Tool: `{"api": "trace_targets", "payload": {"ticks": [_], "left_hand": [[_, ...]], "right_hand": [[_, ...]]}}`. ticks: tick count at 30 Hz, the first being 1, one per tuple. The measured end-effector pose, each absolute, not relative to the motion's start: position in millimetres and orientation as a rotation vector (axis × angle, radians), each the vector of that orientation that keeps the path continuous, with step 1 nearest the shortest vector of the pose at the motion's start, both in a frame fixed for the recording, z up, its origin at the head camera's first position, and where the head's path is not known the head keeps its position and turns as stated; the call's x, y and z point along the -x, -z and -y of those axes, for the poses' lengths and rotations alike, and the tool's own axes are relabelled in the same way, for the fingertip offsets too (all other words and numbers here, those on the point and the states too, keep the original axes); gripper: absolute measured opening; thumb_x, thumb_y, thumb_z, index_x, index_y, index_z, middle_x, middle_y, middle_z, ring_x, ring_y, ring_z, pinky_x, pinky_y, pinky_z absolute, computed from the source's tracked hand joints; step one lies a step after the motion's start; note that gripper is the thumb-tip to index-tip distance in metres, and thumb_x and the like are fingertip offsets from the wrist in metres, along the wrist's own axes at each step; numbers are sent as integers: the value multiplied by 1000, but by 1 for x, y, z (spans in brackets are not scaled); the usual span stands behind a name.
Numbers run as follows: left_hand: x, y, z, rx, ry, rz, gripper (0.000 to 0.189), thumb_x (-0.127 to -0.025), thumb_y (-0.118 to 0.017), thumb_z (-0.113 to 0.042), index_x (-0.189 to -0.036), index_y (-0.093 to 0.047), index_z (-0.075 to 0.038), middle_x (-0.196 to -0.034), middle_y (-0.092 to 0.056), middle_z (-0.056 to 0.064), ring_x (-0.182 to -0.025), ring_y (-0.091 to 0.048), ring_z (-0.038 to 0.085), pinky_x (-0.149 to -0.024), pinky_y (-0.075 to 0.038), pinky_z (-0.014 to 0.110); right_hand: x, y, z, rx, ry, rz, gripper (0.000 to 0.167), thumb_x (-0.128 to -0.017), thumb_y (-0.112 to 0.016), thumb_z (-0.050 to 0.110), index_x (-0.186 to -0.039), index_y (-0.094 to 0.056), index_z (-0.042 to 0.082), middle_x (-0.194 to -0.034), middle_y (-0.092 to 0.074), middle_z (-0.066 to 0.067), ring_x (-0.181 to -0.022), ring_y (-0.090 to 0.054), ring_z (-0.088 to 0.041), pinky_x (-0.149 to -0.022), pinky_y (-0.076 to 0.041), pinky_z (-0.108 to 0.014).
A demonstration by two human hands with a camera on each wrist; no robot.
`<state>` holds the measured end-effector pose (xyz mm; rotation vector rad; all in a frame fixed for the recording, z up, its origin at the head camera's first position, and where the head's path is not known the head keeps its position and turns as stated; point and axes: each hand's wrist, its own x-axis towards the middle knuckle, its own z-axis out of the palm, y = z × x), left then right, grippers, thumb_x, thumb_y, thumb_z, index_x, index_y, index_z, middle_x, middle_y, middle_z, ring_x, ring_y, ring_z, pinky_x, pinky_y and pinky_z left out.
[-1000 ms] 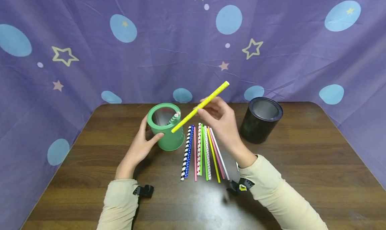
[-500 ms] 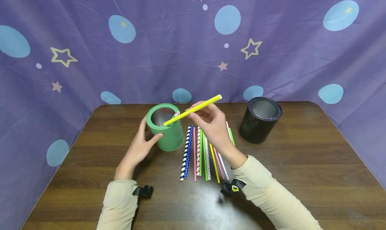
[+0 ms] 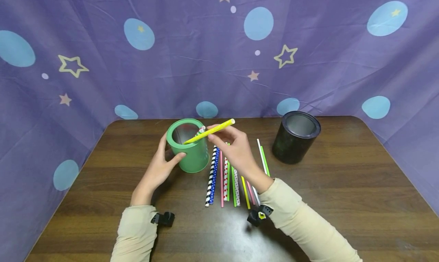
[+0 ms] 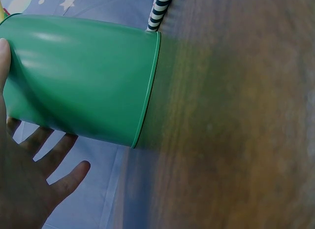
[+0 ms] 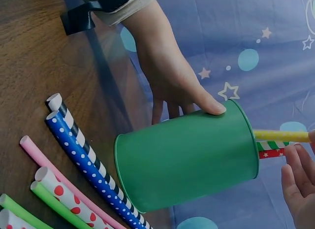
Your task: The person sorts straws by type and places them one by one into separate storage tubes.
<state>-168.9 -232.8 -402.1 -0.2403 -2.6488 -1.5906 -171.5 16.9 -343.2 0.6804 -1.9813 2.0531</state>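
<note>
My left hand (image 3: 157, 170) grips a green can (image 3: 193, 159) by its left side, thumb on the near face below the rim. The can stands upright on the table. A yellow dotted paper straw (image 3: 223, 126) is pinched between the thumb and fingers of my right hand (image 3: 236, 149). It slants down to the left, its lower end in the can's mouth. Out of the can stick a green-and-white striped straw (image 5: 274, 145) and a red straw with white stars (image 5: 270, 154). The can hides their lower parts.
Several straws lie in a row in front of the can, among them a black-and-white striped one (image 3: 210, 178) and a blue dotted one (image 3: 214, 180). Farther right are a white straw (image 3: 261, 151) and a green straw (image 3: 265, 161). A black can (image 3: 295, 140) stands at the back right.
My right hand has moved left and down, bringing the yellow straw's lower end from in front of the green can into its mouth. The left hand has stayed on the can.
</note>
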Motion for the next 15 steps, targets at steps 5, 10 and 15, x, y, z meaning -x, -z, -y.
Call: {"api": "trace_targets", "payload": {"ticks": [5, 10, 15], "left_hand": [[169, 403, 233, 243, 1588, 2646, 88, -96, -67, -34, -159, -5, -33, -159, -24, 18, -133, -40, 49, -103, -36, 65], [169, 403, 233, 229, 1581, 2658, 88, -95, -67, -37, -159, -6, -37, -159, -24, 16, -133, -41, 48, -103, -37, 64], [169, 403, 233, 233, 1589, 2657, 88, -96, -67, -35, -159, -5, -36, -159, -23, 17, -134, -40, 48, -103, -36, 64]], "right_hand": [[174, 344, -14, -703, -2089, 1960, 23, -91, -69, 1, -113, -69, -7, -103, -72, -18, -86, -67, -42, -78, -57, -33], [175, 344, -12, -739, -2125, 1943, 22, -91, -68, -2, -112, -69, -9, -112, -71, -17, -92, -65, -46, -82, -57, -36], [176, 347, -15, -722, -2063, 1989, 24, -91, -69, 0, -114, -69, -6, -104, -71, -17, -86, -69, -24, -81, -57, -34]]}}
